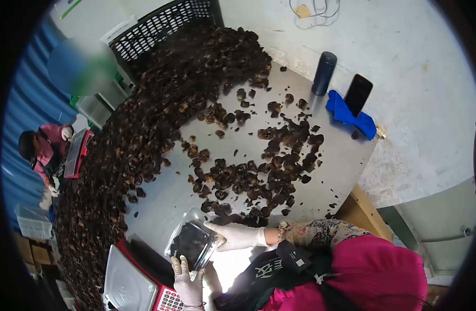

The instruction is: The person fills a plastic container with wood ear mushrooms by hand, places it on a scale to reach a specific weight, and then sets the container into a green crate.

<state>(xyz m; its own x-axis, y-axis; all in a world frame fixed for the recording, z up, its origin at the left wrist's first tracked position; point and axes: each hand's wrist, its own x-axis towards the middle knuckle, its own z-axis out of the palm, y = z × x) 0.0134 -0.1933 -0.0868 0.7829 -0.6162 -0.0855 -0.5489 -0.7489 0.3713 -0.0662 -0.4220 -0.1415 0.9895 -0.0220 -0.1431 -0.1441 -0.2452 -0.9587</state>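
Observation:
A clear plastic box (192, 243) with dark dried pieces in it is tilted above the table near a red scale. My right hand (239, 236), in a white glove below a floral sleeve, grips the box's right side. At the box's lower edge is my left hand (189, 286), also gloved, its fingertips against the rim. Loose dark pieces (248, 179) lie spread on the metal table (157, 207) beyond the box. A large heap of the same pieces (139, 119) runs along the table's left side.
The red scale (131, 285) is beside my left hand. A black crate (163, 31) stands behind the heap. At the back right are a dark bottle (324, 73) and a phone (358, 95) on blue cloth (347, 114). Across the heap, a person in pink (49, 147) handles a red-edged tray.

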